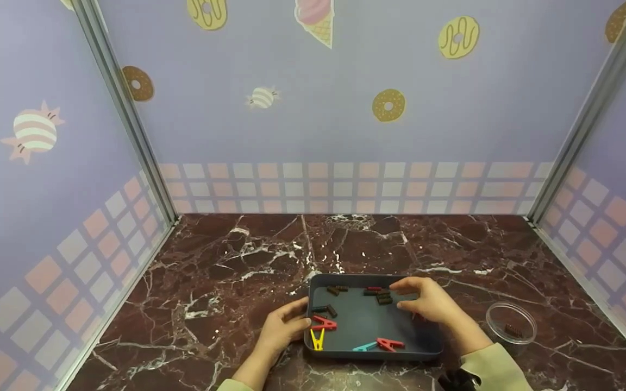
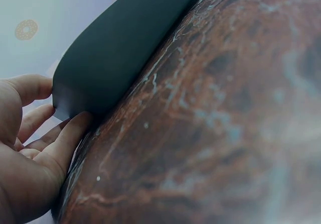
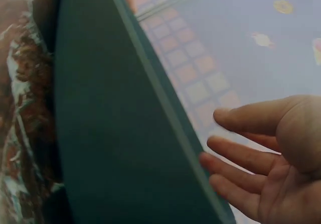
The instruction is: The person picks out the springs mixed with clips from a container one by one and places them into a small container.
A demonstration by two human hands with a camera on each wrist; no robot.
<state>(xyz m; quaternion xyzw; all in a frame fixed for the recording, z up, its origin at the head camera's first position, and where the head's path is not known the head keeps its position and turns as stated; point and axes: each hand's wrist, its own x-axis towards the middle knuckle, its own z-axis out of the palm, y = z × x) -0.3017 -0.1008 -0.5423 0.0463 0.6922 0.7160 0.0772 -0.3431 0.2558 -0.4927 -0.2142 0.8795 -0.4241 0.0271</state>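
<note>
A shallow dark grey tray [image 1: 364,355] sits on the table. At its left side my left hand [image 1: 283,328] grips the wall, thumb up by the rim. My right hand [image 1: 427,300] hovers over the tray's right part, its thumb and fingers bent apart with nothing between them. Near its fingertips lie small dark, ribbed cylindrical pieces [image 1: 383,297]; more dark pieces [image 1: 337,289] are at the back left. Red [image 1: 324,323] and yellow clothespins [image 1: 317,340] lie at the left, blue [image 1: 364,346] and red clothespins [image 1: 390,344] at the front. Another red thing is partly hidden under the right hand.
A round clear dish [image 1: 511,324] holding dark ribbed pieces stands right of the tray, near the right forearm. The dark red marbled table [image 1: 226,304] is enclosed by patterned panels [image 1: 345,136] at the back and both sides.
</note>
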